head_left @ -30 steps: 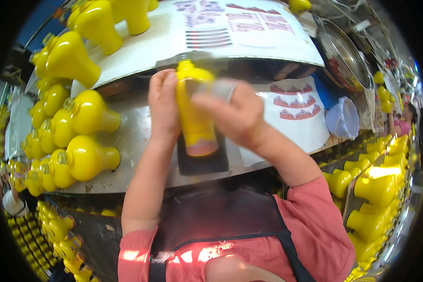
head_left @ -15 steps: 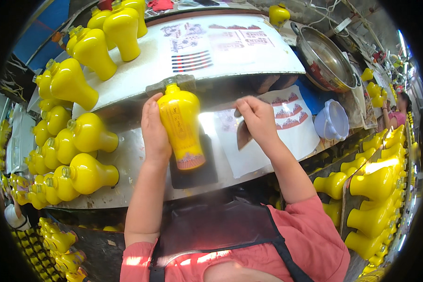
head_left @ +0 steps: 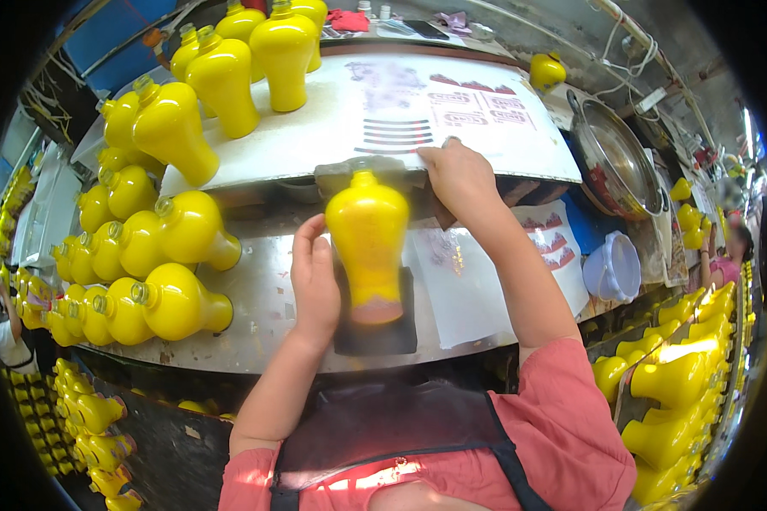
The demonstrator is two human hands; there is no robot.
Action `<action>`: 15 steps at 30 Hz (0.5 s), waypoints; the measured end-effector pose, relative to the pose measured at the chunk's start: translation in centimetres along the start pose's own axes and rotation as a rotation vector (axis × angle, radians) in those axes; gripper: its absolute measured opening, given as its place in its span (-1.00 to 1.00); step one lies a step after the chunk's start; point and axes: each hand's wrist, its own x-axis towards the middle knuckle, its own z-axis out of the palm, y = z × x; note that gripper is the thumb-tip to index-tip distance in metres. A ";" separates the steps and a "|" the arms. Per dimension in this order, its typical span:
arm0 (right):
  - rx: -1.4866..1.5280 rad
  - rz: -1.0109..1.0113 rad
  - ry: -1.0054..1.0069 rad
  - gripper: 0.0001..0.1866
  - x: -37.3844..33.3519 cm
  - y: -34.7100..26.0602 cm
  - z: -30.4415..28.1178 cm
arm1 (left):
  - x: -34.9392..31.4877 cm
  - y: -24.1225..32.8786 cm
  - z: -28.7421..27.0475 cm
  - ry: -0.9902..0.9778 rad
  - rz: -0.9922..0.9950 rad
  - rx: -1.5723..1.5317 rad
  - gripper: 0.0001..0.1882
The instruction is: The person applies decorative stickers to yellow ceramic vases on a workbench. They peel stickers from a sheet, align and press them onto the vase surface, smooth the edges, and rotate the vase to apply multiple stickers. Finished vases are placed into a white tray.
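A glossy yellow bottle (head_left: 366,230) lies on a dark pad (head_left: 375,339), its clear neck on a grey block (head_left: 331,175). A pinkish band runs round its base; its front is blurred. My left hand (head_left: 315,277) is at the bottle's left side, fingers extended and a little curved, not wrapped round it; whether they touch it I cannot tell. Up and to the right, my right hand (head_left: 462,180) has its fingertips at the end of dark, red-tipped strips (head_left: 396,136) on a white board. A thin brown flat piece (head_left: 443,216) sticks out below that hand, apparently held in it.
Several yellow bottles (head_left: 183,302) lie stacked at left, others (head_left: 281,60) stand on the white board (head_left: 315,149). A printed sheet (head_left: 464,315) lies right of the pad. Beyond are a lilac bucket (head_left: 612,268) and a large metal pan (head_left: 614,145). Racked bottles (head_left: 677,375) fill the right; a person (head_left: 726,264) works there.
My right hand has moved up from above the printed sheet to the strips on the board. The bottle has turned, its printed front no longer showing; my left fingers have loosened from it.
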 end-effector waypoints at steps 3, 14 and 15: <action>0.054 0.028 -0.058 -0.66 0.2 -0.2 -0.5 | -0.3 0.2 -0.2 -0.007 0.025 0.044 -0.56; -0.035 -0.126 0.123 -0.77 -0.9 0.0 1.3 | -2.5 1.3 -0.9 0.070 0.315 0.149 -0.64; -0.037 -0.155 0.169 -0.80 -1.1 0.1 1.5 | -2.8 1.7 -0.9 0.068 0.344 0.132 -0.66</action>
